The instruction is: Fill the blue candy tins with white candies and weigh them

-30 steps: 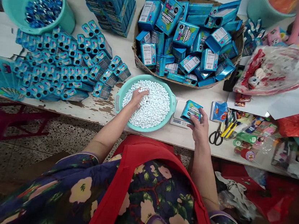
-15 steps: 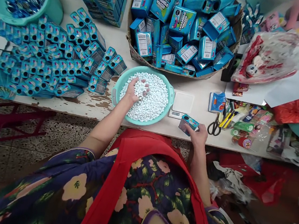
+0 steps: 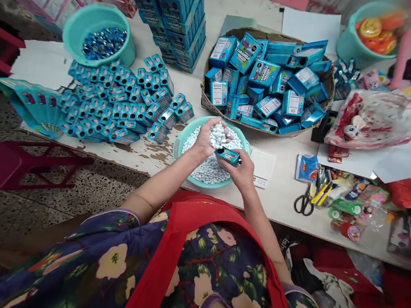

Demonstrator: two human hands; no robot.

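Cupping a heap of white candies (image 3: pixel 218 136) in the left hand (image 3: pixel 209 135), palm up, fingers curled around the load, just above the teal basin (image 3: pixel 179 143). Gripping one small blue box (image 3: pixel 227 156) in the right hand (image 3: pixel 243 171), fingers wrapped about it, its open end turned toward the candies and sitting just beside and below the left hand. Both hands hovering over the basin, which is holding more of the same white candies.

Lying right of the basin on the worktop (image 3: pixel 282 196): one small white scale (image 3: pixel 266 167), partly hidden behind the right wrist. Farther right, one blue packet (image 3: pixel 307 167), one pair of scissors (image 3: pixel 305 202) and a jumble of pens and small tubs. Sitting behind the basin: one woven basket (image 3: pixel 203 99) piled with blue cartons, too many to count. Spreading left of it: rows of open blue boxes (image 3: pixel 122 99), dozens, lying on their sides. Standing beyond: one teal bucket (image 3: pixel 79 23) of shiny blue pieces, one stack of blue cases (image 3: pixel 175 5), and a second teal bucket (image 3: pixel 349 37) of orange items at far right.
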